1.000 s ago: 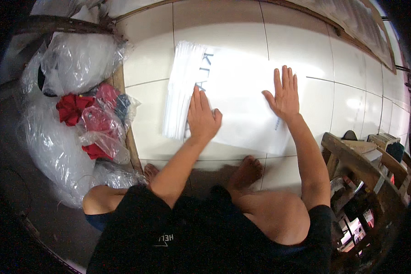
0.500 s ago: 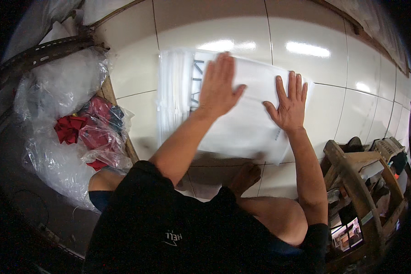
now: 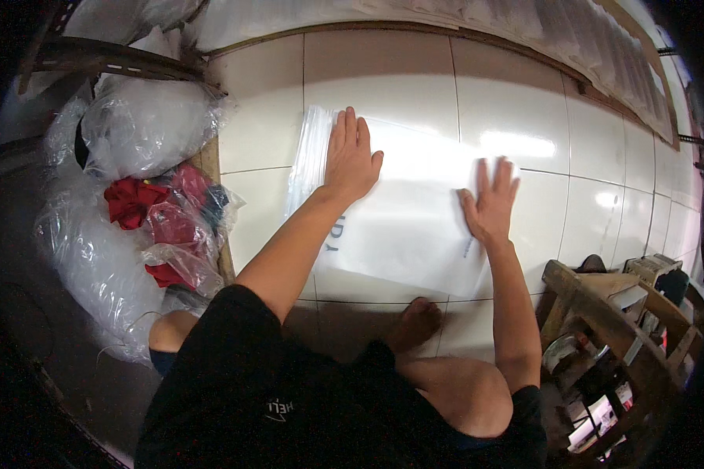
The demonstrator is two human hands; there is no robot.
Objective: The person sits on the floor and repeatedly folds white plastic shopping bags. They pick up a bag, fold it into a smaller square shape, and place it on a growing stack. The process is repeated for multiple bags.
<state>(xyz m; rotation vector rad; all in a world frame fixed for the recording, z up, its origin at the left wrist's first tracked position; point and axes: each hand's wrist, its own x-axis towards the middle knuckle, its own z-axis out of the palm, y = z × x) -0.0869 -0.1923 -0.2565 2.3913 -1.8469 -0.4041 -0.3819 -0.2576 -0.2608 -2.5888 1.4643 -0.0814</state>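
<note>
A stack of white plastic bags with dark printing lies on the tiled floor in front of me. My left hand rests flat on its left part, fingers outstretched, beside the layered, ridged left edge. Near the right edge of the stack my right hand is spread, its fingertips a little blurred. Neither hand grips anything. My left hand and forearm cover part of the printing.
On the left, clear plastic sacks and red cloth lie behind a wooden edge. A wooden stool-like frame holding small items stands at right. Racks of whitish sheets line the far side. My bare foot is close by.
Both hands have stayed spread on the stack. The stack's left edge now slants, and my left hand lies closer to it. The whole view has shifted, showing more of the far racks.
</note>
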